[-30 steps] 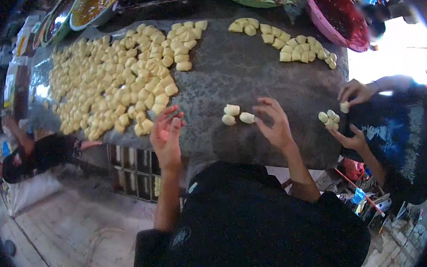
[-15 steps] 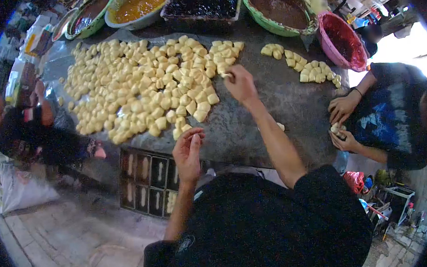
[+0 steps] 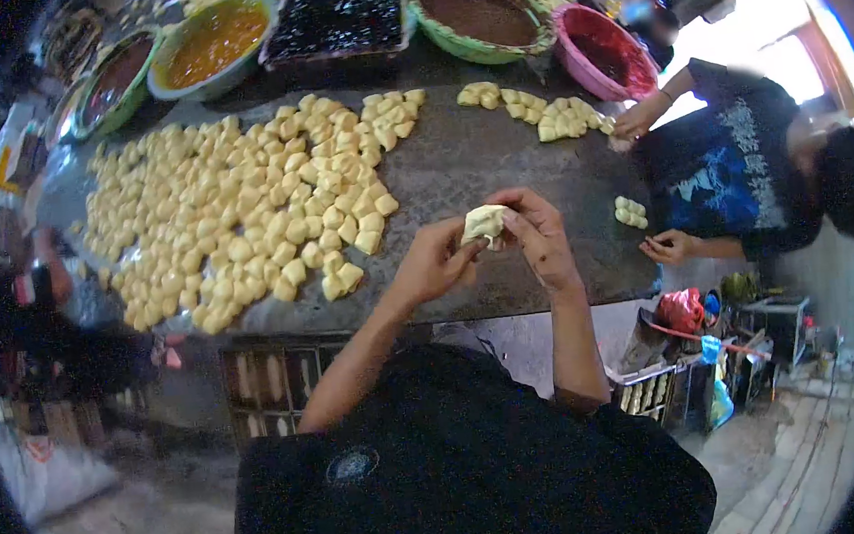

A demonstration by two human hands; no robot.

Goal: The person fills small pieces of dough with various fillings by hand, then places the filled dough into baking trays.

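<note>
A pale, flattened piece of dough is pinched between both hands above the near part of the dark table. My left hand grips its left and lower edge, thumb toward it. On the other side, my right hand holds the right edge with thumb and fingers. Whether anything lies inside the dough is hidden. To the left spreads a large mass of small dough balls; a few clustered dough pieces sit closest to my left hand.
Along the far side stand an orange-filled bowl, a dark-filled tray, a green bowl of brown filling and a pink basin. A co-worker at right reaches toward a dough row. Another person is at left.
My right hand has come back from the dough mass to meet my left over the table, and both now hold a dough piece. The co-worker's hands have separated. The view has shifted.
</note>
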